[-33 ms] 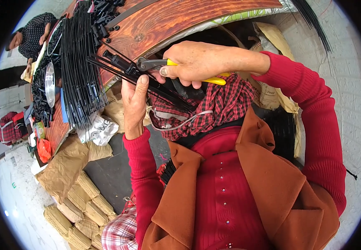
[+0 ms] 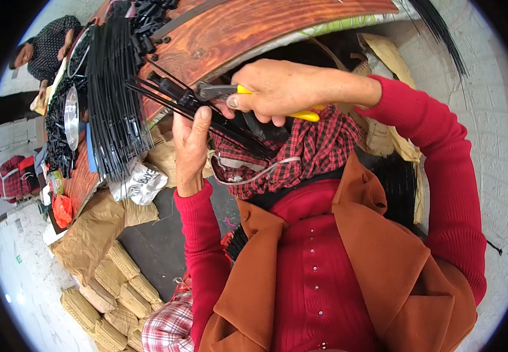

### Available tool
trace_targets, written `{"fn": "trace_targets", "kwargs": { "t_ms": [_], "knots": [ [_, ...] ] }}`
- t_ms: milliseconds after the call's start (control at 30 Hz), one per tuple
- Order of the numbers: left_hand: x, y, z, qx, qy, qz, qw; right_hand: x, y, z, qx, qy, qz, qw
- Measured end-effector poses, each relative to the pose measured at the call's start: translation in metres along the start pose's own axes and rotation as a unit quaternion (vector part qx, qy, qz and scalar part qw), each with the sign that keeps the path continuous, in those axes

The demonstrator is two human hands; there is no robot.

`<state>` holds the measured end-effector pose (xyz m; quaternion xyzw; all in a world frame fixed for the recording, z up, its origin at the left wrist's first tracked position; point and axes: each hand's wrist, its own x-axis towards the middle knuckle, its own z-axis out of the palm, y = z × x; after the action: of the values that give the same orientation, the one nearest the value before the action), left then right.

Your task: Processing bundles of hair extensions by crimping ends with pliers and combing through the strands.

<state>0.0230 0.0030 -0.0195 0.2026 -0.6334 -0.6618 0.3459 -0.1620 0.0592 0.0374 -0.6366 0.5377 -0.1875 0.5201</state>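
My left hand [image 2: 190, 138] is closed round a bundle of thin black rods [image 2: 239, 134] with a black plastic fitting [image 2: 174, 91] near its upper left end; it looks like a folded umbrella frame. The rods slant down to the right, over the red-and-black checked cloth [image 2: 318, 138] at my waist. In my right hand [image 2: 271, 88] is a pair of pliers [image 2: 221, 91] with grey jaws and yellow handles. Its jaw tips are at the rods beside the fitting, above my left thumb. Whether they grip anything is too small to tell.
Ahead lies a reddish wooden table [image 2: 242, 29], bearing a large bundle of black rods [image 2: 110, 88] and loose black plastic parts [image 2: 142, 23] at left. Wrapped brown paper packs [image 2: 113, 281] are stacked lower left. A person in dotted clothing [image 2: 51, 47] sits at the far left.
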Motion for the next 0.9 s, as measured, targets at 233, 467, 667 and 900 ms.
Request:
{"fn": "trace_targets", "kwargs": {
  "t_ms": [233, 467, 667, 900],
  "knots": [
    [0.007, -0.012, 0.008, 0.002, -0.025, -0.002, 1.0, -0.01, 0.009, -0.007, 0.006, 0.013, -0.004, 1.0],
    [0.005, -0.003, 0.013, 0.014, 0.008, 0.003, 1.0, -0.01, 0.009, -0.005, -0.011, 0.021, 0.009, 1.0],
    [-0.001, -0.001, 0.02, 0.05, 0.048, -0.005, 0.998, -0.009, 0.013, 0.0, -0.021, 0.029, 0.009, 0.999],
    [0.001, 0.005, 0.02, 0.079, 0.037, 0.014, 0.996, -0.013, 0.0, 0.0, -0.045, 0.045, 0.019, 0.998]
  ]
}}
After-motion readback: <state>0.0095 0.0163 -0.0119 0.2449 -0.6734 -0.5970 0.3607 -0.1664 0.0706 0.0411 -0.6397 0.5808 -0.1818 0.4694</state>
